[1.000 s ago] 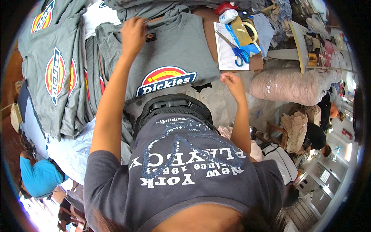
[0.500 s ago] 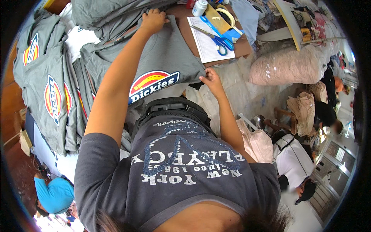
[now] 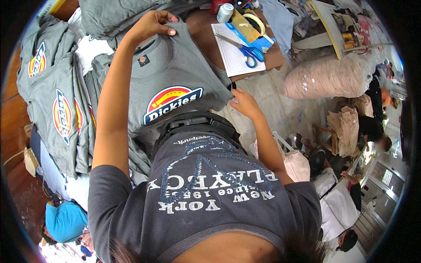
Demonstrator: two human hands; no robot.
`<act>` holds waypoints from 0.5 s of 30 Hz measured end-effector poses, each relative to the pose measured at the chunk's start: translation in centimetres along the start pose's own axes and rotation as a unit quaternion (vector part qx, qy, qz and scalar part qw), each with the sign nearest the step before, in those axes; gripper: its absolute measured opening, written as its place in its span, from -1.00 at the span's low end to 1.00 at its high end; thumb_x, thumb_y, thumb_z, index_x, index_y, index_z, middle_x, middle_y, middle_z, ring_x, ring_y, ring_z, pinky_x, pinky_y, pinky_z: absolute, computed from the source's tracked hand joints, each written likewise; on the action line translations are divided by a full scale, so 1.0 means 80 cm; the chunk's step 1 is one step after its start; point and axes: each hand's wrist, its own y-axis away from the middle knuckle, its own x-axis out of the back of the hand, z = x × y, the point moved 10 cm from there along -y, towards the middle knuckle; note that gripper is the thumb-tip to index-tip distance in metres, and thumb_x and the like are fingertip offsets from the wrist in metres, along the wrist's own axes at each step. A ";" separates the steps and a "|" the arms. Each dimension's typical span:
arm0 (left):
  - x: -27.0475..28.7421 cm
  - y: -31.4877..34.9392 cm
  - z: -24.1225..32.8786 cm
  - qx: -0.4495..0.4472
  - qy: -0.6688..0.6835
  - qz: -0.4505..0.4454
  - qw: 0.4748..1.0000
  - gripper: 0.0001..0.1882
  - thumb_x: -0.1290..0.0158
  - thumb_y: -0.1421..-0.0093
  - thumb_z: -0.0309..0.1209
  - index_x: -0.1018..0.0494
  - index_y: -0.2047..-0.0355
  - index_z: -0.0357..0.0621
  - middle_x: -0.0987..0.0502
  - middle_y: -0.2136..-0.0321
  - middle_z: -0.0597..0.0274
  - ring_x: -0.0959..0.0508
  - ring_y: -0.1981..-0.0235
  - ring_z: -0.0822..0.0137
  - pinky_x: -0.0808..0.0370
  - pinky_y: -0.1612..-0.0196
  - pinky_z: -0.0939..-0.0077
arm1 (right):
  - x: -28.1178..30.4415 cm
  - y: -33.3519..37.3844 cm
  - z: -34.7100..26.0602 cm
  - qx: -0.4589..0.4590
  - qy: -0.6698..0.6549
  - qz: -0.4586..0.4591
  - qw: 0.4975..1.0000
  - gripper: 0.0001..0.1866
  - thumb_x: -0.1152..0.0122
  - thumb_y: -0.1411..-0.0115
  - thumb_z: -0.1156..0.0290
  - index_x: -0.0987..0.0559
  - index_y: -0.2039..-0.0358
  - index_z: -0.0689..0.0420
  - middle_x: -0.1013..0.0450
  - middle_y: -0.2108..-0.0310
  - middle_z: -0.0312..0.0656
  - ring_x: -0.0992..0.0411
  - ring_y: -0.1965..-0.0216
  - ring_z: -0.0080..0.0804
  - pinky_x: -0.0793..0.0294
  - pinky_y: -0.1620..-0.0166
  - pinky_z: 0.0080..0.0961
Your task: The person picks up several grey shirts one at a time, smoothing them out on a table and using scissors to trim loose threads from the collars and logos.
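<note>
Pinching: left hand [image 3: 151, 27], thumb and fingers closed on the shoulder of a gray T-shirt [image 3: 169, 65].
Fingertips: right hand [image 3: 245, 103], drawn together at the shirt's lower right corner; whether cloth is caught between them I cannot tell.
Shirt: front up at the near edge of the brown table [image 3: 275, 59], left of the table's near right corner.
Emblem: chest print [image 3: 173, 104], a red and yellow arch over a dark blue band, its white lettering bold and legible.
Neck: small black label [image 3: 143, 60] with an orange mark, its print too fine to read.
Paper: ruled white sheet [image 3: 232, 62] by the near right corner, faint writing at its top, unreadable.
Scissors: blue-handled scissors [image 3: 255, 53], lying across that sheet.
Bottle: white bottle [image 3: 225, 12] beyond the sheet, beside a tan card [image 3: 242, 26]; its marking is too small to make out.
Pile: gray garments [image 3: 44, 96] to the left, repeating the same emblem.
Wearer: dark top [image 3: 201, 210], white lettering upside down around a blue stitched figure.
Floor: pink bundle [image 3: 324, 79] in clear wrap, right of the table.
</note>
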 end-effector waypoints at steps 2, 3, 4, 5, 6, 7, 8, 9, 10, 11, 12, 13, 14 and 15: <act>-0.005 0.008 0.003 0.008 0.039 -0.036 0.999 -0.77 -0.12 0.07 -0.43 -0.42 0.38 -0.23 -0.43 0.46 0.40 -0.37 0.41 0.58 -0.27 0.27 0.72 | 0.007 -0.001 -0.005 0.012 -0.026 0.023 0.999 -0.79 -0.19 0.11 0.40 -0.39 0.50 0.22 -0.29 0.57 -0.14 -0.28 0.53 -0.27 -0.28 0.40 -0.49; 0.006 0.014 0.011 -0.007 0.007 -0.007 1.000 -0.80 -0.09 0.01 -0.38 -0.45 0.40 -0.23 -0.44 0.46 0.44 -0.37 0.41 0.61 -0.27 0.27 0.75 | 0.003 0.001 0.004 0.000 -0.079 0.010 0.997 -0.79 -0.19 0.10 0.39 -0.40 0.50 0.22 -0.31 0.56 -0.16 -0.28 0.52 -0.32 -0.28 0.41 -0.51; 0.017 0.015 0.013 -0.024 0.012 0.027 0.999 -0.80 -0.07 0.00 -0.39 -0.45 0.38 -0.24 -0.44 0.47 0.44 -0.37 0.41 0.62 -0.27 0.28 0.76 | 0.000 0.002 0.010 -0.014 -0.132 -0.003 0.991 -0.79 -0.19 0.08 0.38 -0.40 0.50 0.22 -0.32 0.55 -0.18 -0.29 0.52 -0.36 -0.27 0.41 -0.54; 0.028 0.019 0.012 -0.039 0.018 0.063 0.997 -0.81 -0.05 -0.02 -0.39 -0.45 0.37 -0.24 -0.44 0.47 0.44 -0.36 0.41 0.62 -0.27 0.28 0.77 | -0.002 0.002 0.012 -0.048 -0.197 -0.023 0.979 -0.79 -0.19 0.07 0.37 -0.40 0.51 0.22 -0.33 0.55 -0.21 -0.29 0.51 -0.43 -0.27 0.41 -0.56; 0.039 0.024 0.012 -0.055 0.024 0.097 0.993 -0.81 -0.03 -0.04 -0.39 -0.45 0.35 -0.24 -0.44 0.48 0.45 -0.36 0.41 0.62 -0.28 0.28 0.77 | -0.003 0.006 0.013 -0.082 -0.260 -0.042 0.961 -0.79 -0.19 0.05 0.36 -0.40 0.51 0.22 -0.33 0.54 -0.25 -0.29 0.50 -0.49 -0.26 0.41 -0.59; 0.051 0.029 0.008 -0.055 0.033 0.139 0.988 -0.82 0.01 -0.07 -0.42 -0.45 0.34 -0.25 -0.45 0.48 0.44 -0.37 0.41 0.63 -0.28 0.28 0.79 | -0.003 0.010 0.011 -0.117 -0.323 -0.060 0.937 -0.79 -0.19 0.04 0.36 -0.40 0.52 0.22 -0.34 0.53 -0.28 -0.28 0.50 -0.55 -0.25 0.42 -0.62; 0.064 0.034 0.002 -0.059 0.041 0.179 0.981 -0.82 0.01 -0.07 -0.43 -0.45 0.33 -0.25 -0.46 0.47 0.43 -0.38 0.41 0.63 -0.28 0.27 0.79 | 0.004 0.014 -0.002 -0.115 -0.360 -0.064 0.924 -0.79 -0.18 0.03 0.35 -0.40 0.52 0.22 -0.33 0.54 -0.30 -0.27 0.49 -0.60 -0.25 0.42 -0.64; 0.077 0.038 -0.009 -0.062 0.048 0.221 0.972 -0.82 0.02 -0.07 -0.44 -0.45 0.33 -0.25 -0.46 0.47 0.43 -0.38 0.41 0.63 -0.28 0.27 0.79 | 0.012 0.016 -0.016 -0.113 -0.397 -0.068 0.908 -0.79 -0.18 0.02 0.35 -0.40 0.52 0.23 -0.33 0.54 -0.33 -0.26 0.48 -0.64 -0.24 0.42 -0.66; 0.089 0.041 -0.021 -0.065 0.055 0.263 0.961 -0.82 0.02 -0.08 -0.45 -0.44 0.32 -0.26 -0.46 0.46 0.42 -0.38 0.40 0.63 -0.29 0.26 0.79 | 0.019 0.018 -0.031 -0.110 -0.433 -0.072 0.892 -0.79 -0.17 0.01 0.35 -0.41 0.52 0.23 -0.33 0.55 -0.35 -0.25 0.48 -0.68 -0.24 0.42 -0.67; 0.104 0.047 -0.030 -0.080 0.027 0.329 0.940 -0.83 0.03 -0.08 -0.46 -0.44 0.33 -0.28 -0.47 0.46 0.40 -0.40 0.41 0.60 -0.30 0.27 0.78 | 0.032 0.020 -0.060 -0.068 -0.493 -0.077 0.864 -0.79 -0.17 0.01 0.35 -0.41 0.53 0.23 -0.32 0.56 -0.36 -0.25 0.49 -0.68 -0.23 0.43 -0.69; 0.109 0.047 -0.039 -0.085 0.034 0.356 0.930 -0.84 0.03 -0.08 -0.46 -0.44 0.34 -0.29 -0.48 0.46 0.39 -0.40 0.42 0.60 -0.31 0.28 0.77 | 0.046 0.025 -0.090 -0.027 -0.552 -0.080 0.830 -0.79 -0.17 0.01 0.34 -0.42 0.53 0.22 -0.32 0.58 -0.37 -0.24 0.50 -0.69 -0.22 0.44 -0.70; 0.115 0.047 -0.047 -0.090 0.040 0.383 0.918 -0.84 0.03 -0.08 -0.47 -0.43 0.35 -0.29 -0.48 0.46 0.38 -0.41 0.42 0.59 -0.31 0.29 0.77 | 0.055 0.028 -0.109 0.014 -0.607 -0.081 0.790 -0.80 -0.17 0.01 0.34 -0.43 0.53 0.22 -0.32 0.59 -0.37 -0.23 0.52 -0.70 -0.21 0.45 -0.71; 0.118 0.045 -0.055 -0.097 0.046 0.408 0.907 -0.84 0.03 -0.08 -0.47 -0.43 0.35 -0.30 -0.48 0.46 0.38 -0.41 0.43 0.59 -0.31 0.30 0.77 | 0.056 0.023 -0.091 -0.022 -0.505 -0.041 0.862 -0.80 -0.16 0.00 0.33 -0.44 0.54 0.21 -0.31 0.62 -0.37 -0.22 0.53 -0.70 -0.20 0.47 -0.71; 0.109 0.037 -0.038 -0.110 0.012 0.416 0.903 -0.84 0.01 -0.07 -0.44 -0.43 0.35 -0.25 -0.49 0.49 0.35 -0.41 0.45 0.58 -0.34 0.33 0.72 | 0.063 0.015 -0.065 -0.061 -0.392 0.003 0.918 -0.79 -0.15 -0.01 0.31 -0.44 0.55 0.20 -0.31 0.64 -0.37 -0.22 0.55 -0.70 -0.19 0.48 -0.71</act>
